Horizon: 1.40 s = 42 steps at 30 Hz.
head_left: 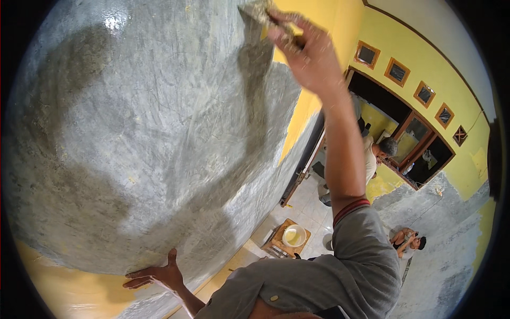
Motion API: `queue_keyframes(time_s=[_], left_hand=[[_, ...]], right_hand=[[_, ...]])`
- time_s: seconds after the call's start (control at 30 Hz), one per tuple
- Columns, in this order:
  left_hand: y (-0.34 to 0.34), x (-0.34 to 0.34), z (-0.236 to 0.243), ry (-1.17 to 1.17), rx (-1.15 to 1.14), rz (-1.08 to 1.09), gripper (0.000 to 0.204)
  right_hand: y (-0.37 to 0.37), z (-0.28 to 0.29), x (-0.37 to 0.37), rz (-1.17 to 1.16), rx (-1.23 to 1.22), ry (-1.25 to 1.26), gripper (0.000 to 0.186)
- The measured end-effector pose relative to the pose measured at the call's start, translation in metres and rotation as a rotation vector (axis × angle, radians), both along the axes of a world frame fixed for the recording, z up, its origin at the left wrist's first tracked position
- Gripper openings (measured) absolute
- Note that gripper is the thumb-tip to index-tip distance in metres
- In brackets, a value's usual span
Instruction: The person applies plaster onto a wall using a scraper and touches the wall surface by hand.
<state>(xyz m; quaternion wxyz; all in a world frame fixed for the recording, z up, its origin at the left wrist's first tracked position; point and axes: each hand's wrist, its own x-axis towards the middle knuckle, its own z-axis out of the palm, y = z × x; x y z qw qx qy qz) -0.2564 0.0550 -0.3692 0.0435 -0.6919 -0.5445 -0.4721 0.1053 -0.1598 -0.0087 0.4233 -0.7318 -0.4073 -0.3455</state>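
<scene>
My right hand (313, 58) grips a metal scraper (252, 11) high on the wall, its blade against grey skim-coated plaster (138, 106) beside a band of yellow paint (295, 133). My left hand (159, 274) presses on the same wall low on the left, fingers spread, where the grey meets another yellow area (74, 282). The shadow of my raised arm falls across the plaster.
Below are a wooden stool (273, 244) with a white bucket (294, 236), the tiled floor (313, 202) and a doorway edge. A person (372, 159) leans near a wooden-framed window (411, 138); another person (408, 242) crouches by the far wall (451, 223).
</scene>
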Motion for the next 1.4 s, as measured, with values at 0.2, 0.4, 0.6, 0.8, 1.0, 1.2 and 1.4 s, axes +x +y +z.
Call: queue_keyframes(time_s=[0.2, 0.4, 0.6, 0.8, 1.0, 1.2, 1.4], left_hand=[[-0.002, 0.004, 0.0, 0.009, 0.025, 0.02, 0.168], [0.0, 0.002, 0.0, 0.017, 0.041, 0.006, 0.168], [-0.004, 0.005, 0.006, 0.001, 0.029, 0.0, 0.169], [0.0, -0.001, 0.004, 0.049, 0.098, 0.018, 0.167], [-0.002, -0.001, 0.004, 0.046, 0.093, -0.003, 0.167], [-0.003, 0.004, 0.002, -0.02, 0.035, 0.006, 0.166], [0.003, -0.002, 0.0, 0.048, 0.109, 0.018, 0.163]], right_hand=[[-0.001, -0.026, 0.002, 0.015, -0.062, -0.149, 0.038], [0.0, 0.004, 0.008, 0.052, 0.024, -0.077, 0.04], [-0.003, -0.017, -0.001, -0.022, -0.048, -0.194, 0.037], [-0.004, -0.011, -0.001, 0.025, -0.078, -0.112, 0.042], [-0.009, -0.001, -0.006, -0.081, -0.146, -0.029, 0.041], [-0.003, -0.03, -0.004, 0.112, -0.025, -0.116, 0.037], [-0.011, -0.007, -0.022, -0.008, -0.221, 0.104, 0.04]])
